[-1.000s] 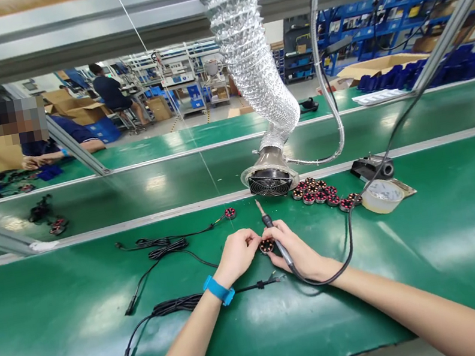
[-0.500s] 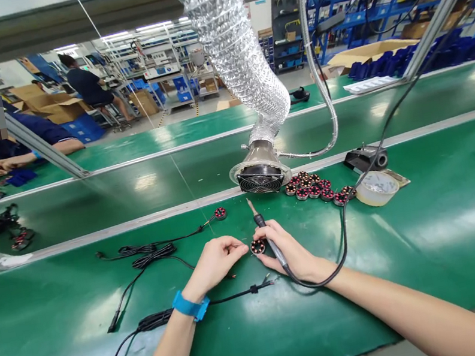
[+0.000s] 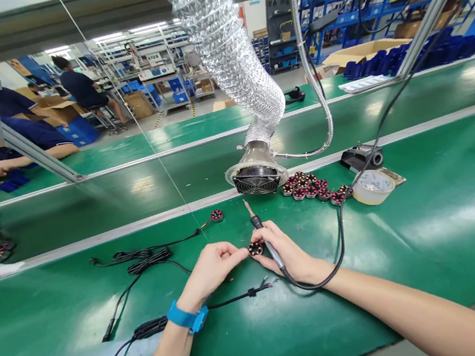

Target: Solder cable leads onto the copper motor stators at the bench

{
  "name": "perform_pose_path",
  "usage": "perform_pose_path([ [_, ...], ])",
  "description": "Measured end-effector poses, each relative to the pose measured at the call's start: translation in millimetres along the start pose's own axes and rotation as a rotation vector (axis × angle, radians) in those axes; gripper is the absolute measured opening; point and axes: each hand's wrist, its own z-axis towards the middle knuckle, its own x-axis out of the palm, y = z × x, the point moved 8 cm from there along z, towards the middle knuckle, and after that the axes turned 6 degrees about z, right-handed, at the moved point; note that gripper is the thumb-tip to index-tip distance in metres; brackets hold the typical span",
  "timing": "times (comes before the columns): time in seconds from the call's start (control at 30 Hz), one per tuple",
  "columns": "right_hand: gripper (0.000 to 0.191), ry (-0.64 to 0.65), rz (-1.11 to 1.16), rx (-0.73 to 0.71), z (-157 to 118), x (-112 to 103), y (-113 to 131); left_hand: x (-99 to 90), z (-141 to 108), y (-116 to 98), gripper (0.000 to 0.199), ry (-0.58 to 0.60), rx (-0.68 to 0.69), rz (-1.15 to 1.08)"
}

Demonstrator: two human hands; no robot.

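The right hand grips a soldering iron and a motor stator over the table; the left hand, fingers narrowed, is at its 9 o'clock side.

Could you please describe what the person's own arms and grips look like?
The left grip and right grip are ungloved. A bright blue wristband with a blocky blue piece circles the left wrist; the right wrist has none. No sleeve shows on either forearm.
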Motion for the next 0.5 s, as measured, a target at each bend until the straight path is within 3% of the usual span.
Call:
perform_pose_path([
  [0.17,0.037,-0.004,0.015,0.001,0,0,-2,21.1,2,0,0.048,0.098,0.020,-0.064],
  [0.33,0.037,-0.009,0.015,-0.006,0,1,-2,17.0,-2,-2,0.045,0.115,-0.011,-0.222],
  [0.4,0.037,-0.007,0.015,-0.007,0,1,-2,5.6,-2,-4,0.043,0.049,-0.013,-0.270],
  [0.5,0.038,0.001,0.007,-0.001,0,2,-3,-18.1,1,-1,0.043,-0.178,0.029,-0.272],
])
